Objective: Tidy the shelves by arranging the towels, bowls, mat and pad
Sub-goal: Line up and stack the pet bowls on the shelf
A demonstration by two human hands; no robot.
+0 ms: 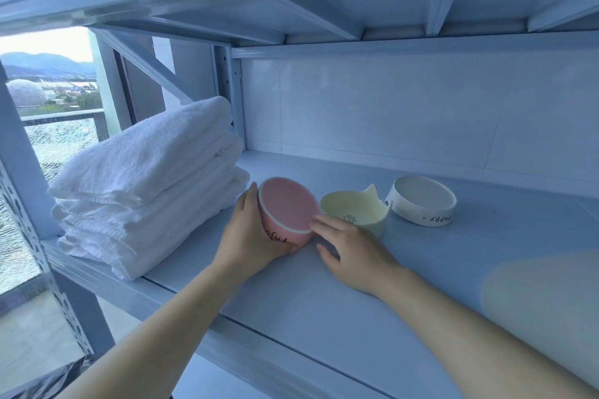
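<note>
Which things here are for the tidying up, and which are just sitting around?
For the job: towels; pink bowl, held in the left hand; yellow bowl; white bowl.
Just there: shelf, window, balcony railing.

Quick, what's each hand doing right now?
Left hand: grips the tilted pink bowl.
Right hand: open, fingertips touching the bowl's rim.
</note>
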